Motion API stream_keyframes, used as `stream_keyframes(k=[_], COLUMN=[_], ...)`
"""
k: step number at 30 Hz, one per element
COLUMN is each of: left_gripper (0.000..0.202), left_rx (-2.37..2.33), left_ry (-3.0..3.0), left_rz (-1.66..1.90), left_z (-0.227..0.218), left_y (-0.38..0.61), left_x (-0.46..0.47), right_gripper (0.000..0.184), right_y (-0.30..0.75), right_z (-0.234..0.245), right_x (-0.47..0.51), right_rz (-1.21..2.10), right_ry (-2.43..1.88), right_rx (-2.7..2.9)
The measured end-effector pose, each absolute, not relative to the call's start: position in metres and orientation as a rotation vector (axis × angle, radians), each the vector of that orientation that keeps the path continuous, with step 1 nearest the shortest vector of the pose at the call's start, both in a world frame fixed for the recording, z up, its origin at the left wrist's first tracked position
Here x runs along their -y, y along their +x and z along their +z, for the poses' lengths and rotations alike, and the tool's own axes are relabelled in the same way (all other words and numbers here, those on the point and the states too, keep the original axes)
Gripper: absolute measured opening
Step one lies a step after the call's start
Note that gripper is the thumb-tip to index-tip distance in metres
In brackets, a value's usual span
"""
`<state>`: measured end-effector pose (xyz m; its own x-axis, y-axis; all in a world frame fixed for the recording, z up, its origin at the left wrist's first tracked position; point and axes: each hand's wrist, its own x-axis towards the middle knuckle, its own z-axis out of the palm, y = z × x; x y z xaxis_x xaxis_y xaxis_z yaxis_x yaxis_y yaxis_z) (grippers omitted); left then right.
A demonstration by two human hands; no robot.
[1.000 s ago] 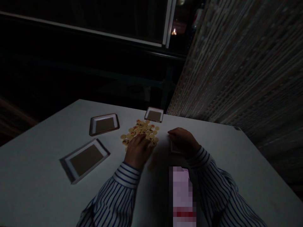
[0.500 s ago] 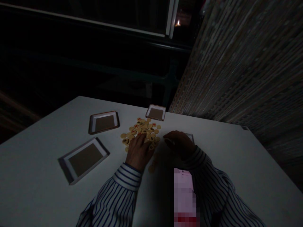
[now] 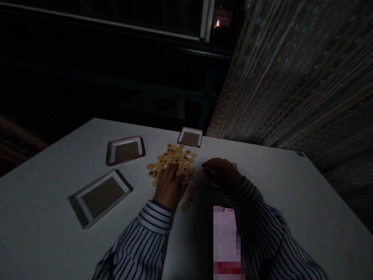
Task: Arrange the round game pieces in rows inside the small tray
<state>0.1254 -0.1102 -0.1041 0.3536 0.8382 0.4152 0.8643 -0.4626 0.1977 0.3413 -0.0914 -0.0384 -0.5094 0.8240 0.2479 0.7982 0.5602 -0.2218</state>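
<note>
A loose heap of round wooden Chinese chess pieces [image 3: 176, 154] lies on the white table, some showing red or black characters. My left hand [image 3: 168, 186] rests palm down on the near edge of the heap, fingers apart and touching pieces. Several more pieces [image 3: 185, 206] lie just right of my left wrist. To the right of the heap, my right hand [image 3: 223, 174] is curled, fingers bent inward. It is in deep shadow, and what it holds, if anything, cannot be made out. A tray [image 3: 234, 166] is mostly hidden behind it.
A white-walled tray [image 3: 76, 206] and a brown-rimmed tray [image 3: 109, 154] stand on the left of the table [image 3: 43, 194]. Another small tray [image 3: 190, 128] is at the far edge. Near my right forearm lies a lit phone [image 3: 227, 237]. A string curtain [image 3: 276, 77] hangs beyond the right side.
The view has shifted slightly. My left hand stays at the heap with its fingers a little more spread. The pieces beside its wrist show more clearly. My right hand has barely moved.
</note>
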Motion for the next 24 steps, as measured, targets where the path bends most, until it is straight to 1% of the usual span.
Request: stream_keyframes(k=[7,17,24], left_gripper=[0.025,0.020,0.018], left_rx=[1.563,1.470,1.423], left_ry=[-2.534,-2.451,-2.409], left_rz=[-0.810,-1.155,-1.254], left_z=[-0.104,-0.091,-0.086], left_y=[0.124,0.132,0.134], left_x=[0.109,0.111,0.112], right_gripper=[0.024,0.030,0.031], right_y=[0.344,0.352,0.353], right_z=[-0.036,-0.025,-0.017], right_x=[0.093,0.096,0.099], right_rz=[0.094,0.025,-0.009], right_ry=[-1.316,-1.358,-1.380], right_rx=[2.446,2.502,2.544])
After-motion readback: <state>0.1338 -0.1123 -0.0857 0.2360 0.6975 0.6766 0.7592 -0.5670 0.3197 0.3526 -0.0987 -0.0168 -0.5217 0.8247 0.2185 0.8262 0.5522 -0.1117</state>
